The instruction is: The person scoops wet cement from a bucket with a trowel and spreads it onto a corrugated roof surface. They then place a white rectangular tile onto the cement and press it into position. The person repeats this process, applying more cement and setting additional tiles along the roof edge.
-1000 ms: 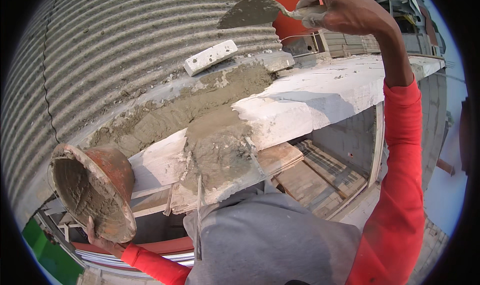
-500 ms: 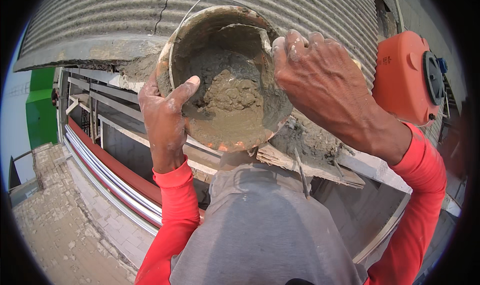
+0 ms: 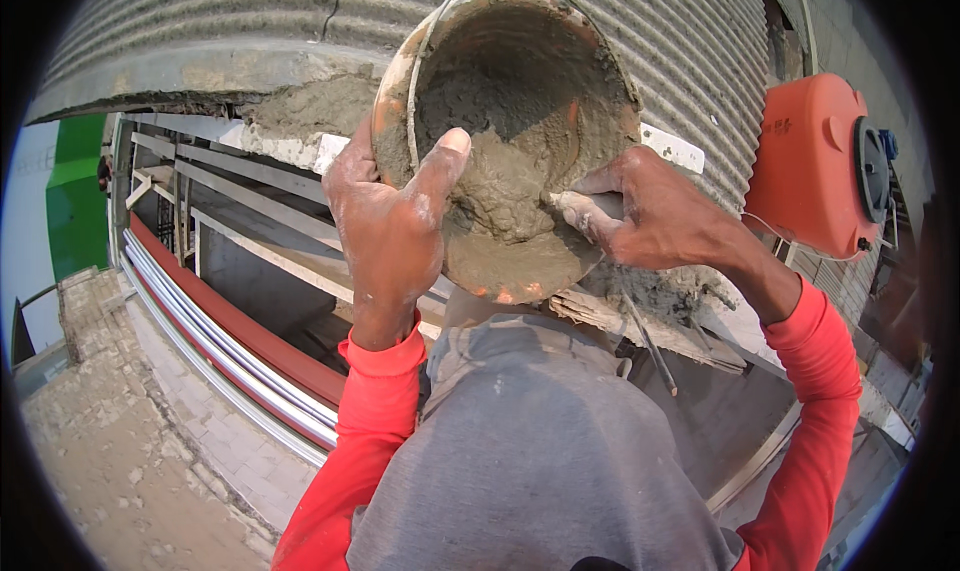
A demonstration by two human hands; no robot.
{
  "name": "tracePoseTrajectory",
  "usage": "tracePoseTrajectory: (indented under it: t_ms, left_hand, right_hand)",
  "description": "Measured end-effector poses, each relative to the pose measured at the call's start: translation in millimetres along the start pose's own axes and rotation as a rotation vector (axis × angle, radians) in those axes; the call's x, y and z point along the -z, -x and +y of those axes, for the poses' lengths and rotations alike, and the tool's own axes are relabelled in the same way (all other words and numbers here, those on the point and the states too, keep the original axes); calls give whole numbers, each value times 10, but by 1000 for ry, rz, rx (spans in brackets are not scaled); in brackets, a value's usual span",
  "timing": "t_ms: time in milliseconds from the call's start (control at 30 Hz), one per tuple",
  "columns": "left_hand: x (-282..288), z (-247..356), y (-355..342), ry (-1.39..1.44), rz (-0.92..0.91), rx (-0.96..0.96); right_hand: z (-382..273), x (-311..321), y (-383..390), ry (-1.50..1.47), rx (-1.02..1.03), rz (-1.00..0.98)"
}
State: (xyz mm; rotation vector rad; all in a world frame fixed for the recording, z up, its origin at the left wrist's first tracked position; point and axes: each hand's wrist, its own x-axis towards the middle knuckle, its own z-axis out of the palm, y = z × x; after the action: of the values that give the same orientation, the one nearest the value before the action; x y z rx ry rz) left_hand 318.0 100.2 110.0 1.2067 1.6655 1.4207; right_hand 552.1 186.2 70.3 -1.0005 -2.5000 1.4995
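A bucket (image 3: 388, 121) with mortar-caked walls is tipped toward me, its wire handle (image 3: 416, 101) lying across the left side of the mouth. Wet grey mortar (image 3: 505, 186) is heaped inside and spreads to the near lip. My left hand (image 3: 395, 221) grips the bucket's left rim, thumb over the edge and fingers hidden behind. At the right side of the mouth, my right hand (image 3: 650, 211) is closed, its fingertips against the mortar. Whatever it holds is mostly hidden by the fingers.
Behind the bucket lies a grey corrugated roof (image 3: 230, 31). An orange tank (image 3: 810, 166) stands at right. Mortar lies along the ledge by a splintered board (image 3: 650, 331) and a thin rod (image 3: 650, 346). Long pipes (image 3: 230, 336) run below left, beside a wooden frame (image 3: 250, 226).
The bucket and my left hand have shifted right and slightly up in view. My right hand has dropped from the upper right rim to the mortar, its fingers now pointing inward.
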Motion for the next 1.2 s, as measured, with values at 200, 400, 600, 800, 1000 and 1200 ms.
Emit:
tracePoseTrajectory:
  t_ms: [200,400,600,800,1000,1200]
  left_hand:
    - [93,-17,-14,75,93,83]
    - [260,-133,-58,245,126,186]
    - [681,-498,-59,380,68,273]
    - [1132,-961,35,294,262,442]
    - [1570,-1488,66,139,282,375]
    - [1537,-1349,231,-153,318,248]
  right_hand:
    - [41,118,145,-187,112,55]
    - [170,625,496,-72,88,-13]
    - [504,1076,1110,-79,6,58]
    - [1546,1259,1873,62,-287,199]
    - [2936,1064,2414,306,-666,101]
    - [4519,407,2521,513,-614,-225]
